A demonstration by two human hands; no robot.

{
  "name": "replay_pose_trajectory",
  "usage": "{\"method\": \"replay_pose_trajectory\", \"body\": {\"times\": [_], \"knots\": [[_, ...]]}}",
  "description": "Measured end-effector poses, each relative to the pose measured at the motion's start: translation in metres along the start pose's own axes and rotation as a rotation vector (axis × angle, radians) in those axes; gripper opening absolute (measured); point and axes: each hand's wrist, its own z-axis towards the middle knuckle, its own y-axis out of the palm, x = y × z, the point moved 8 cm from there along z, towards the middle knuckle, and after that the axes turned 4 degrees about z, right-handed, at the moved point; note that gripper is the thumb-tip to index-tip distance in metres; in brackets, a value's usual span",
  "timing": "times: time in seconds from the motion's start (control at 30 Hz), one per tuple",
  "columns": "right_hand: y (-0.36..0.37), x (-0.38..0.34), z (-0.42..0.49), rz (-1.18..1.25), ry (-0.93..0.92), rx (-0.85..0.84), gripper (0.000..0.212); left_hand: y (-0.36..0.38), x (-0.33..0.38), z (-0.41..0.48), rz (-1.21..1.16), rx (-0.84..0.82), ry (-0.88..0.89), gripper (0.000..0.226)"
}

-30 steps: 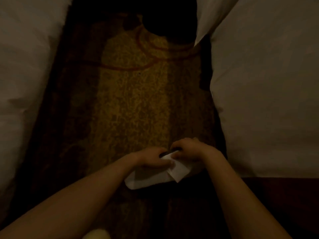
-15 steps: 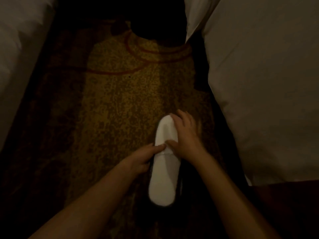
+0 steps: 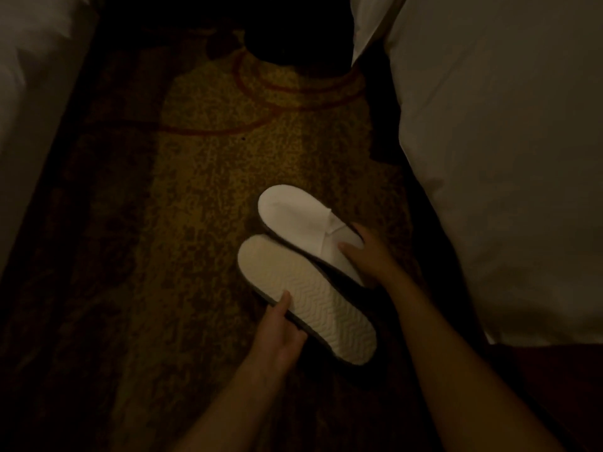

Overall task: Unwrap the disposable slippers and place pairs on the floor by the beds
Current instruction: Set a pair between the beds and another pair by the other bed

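- 2 bare forearms are reaching in from 6 o'clock over the patterned carpet (image 3: pixel 208 197).
- The left hand (image 3: pixel 277 334) is curling around the long edge of the sole-up slipper (image 3: pixel 306 298), thumb pressing on its zigzag tread, fingers tucked beneath.
- The right hand (image 3: pixel 368 256) is gripping the heel end of the upright slipper (image 3: pixel 300 216), thumb lying on top, fingers wrapping its far edge.
- 2 white slippers are showing, lying side by side with toes pointing toward 11 o'clock, the toe of the nearer one just touching the other; whether either is resting on the carpet I cannot tell.
- 2 beds are flanking the aisle: the right bed (image 3: pixel 505 158) at 3 o'clock, the left bed (image 3: pixel 29 76) at 9 o'clock.
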Motion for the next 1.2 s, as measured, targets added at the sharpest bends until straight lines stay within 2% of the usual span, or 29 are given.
{"method": "replay_pose_trajectory", "body": {"times": [0.13,0.23,0.3,0.37,0.43,0.5,0.53,0.6,0.63,0.73,0.8,0.87,0.9,0.97,1.07,1.2], "knots": [[0.011,0.015,0.035,-0.287,0.039,-0.004,0.056,-0.011,-0.016,-0.007,-0.134,0.039,-0.046,0.039],[0.020,0.017,0.044,-0.410,0.000,-0.005,0.057,-0.012,-0.015,-0.009,-0.161,0.054,-0.028,0.039],[0.017,0.008,0.038,-0.444,-0.064,0.051,0.062,-0.012,-0.012,-0.008,-0.168,0.076,-0.015,0.040],[0.015,-0.007,0.018,-0.317,-0.153,0.048,0.068,-0.010,-0.008,-0.007,-0.169,0.092,-0.003,0.041],[0.025,-0.020,-0.017,-0.225,-0.271,-0.128,0.081,-0.004,-0.003,-0.004,-0.171,0.080,0.006,0.043],[0.044,-0.019,-0.059,-0.377,-0.339,-0.355,0.099,0.003,0.002,-0.002,-0.162,0.065,0.009,0.045],[0.051,-0.013,-0.074,-0.482,-0.342,-0.430,0.101,0.006,0.005,-0.003,-0.159,0.064,0.007,0.047],[0.055,-0.004,-0.086,-0.552,-0.331,-0.447,0.092,0.014,0.012,-0.008,-0.159,0.041,0.008,0.049],[0.051,-0.007,-0.087,-0.479,-0.343,-0.412,0.083,0.017,0.017,-0.012,-0.135,0.020,0.017,0.049],[0.037,-0.014,-0.083,-0.050,-0.277,-0.390,0.056,0.015,0.042,-0.022,0.190,0.007,0.112,0.036],[0.028,-0.005,-0.081,0.123,-0.154,-0.414,0.048,0.001,0.076,-0.028,0.522,0.192,0.282,0.031],[0.025,0.007,-0.080,0.071,-0.059,-0.461,0.045,-0.014,0.119,-0.034,0.844,0.456,0.533,0.045],[0.025,0.014,-0.078,0.013,-0.024,-0.491,0.045,-0.017,0.134,-0.034,0.987,0.531,0.619,0.054],[0.028,0.022,-0.075,-0.035,0.040,-0.536,0.044,-0.016,0.145,-0.022,1.227,0.500,0.638,0.057],[0.032,0.032,-0.074,0.030,0.139,-0.559,0.036,-0.013,0.133,0.001,1.438,0.313,0.562,0.039],[0.015,0.049,-0.070,-0.062,0.178,-0.390,0.032,-0.024,0.121,0.007,1.605,0.336,0.600,0.037]]}}
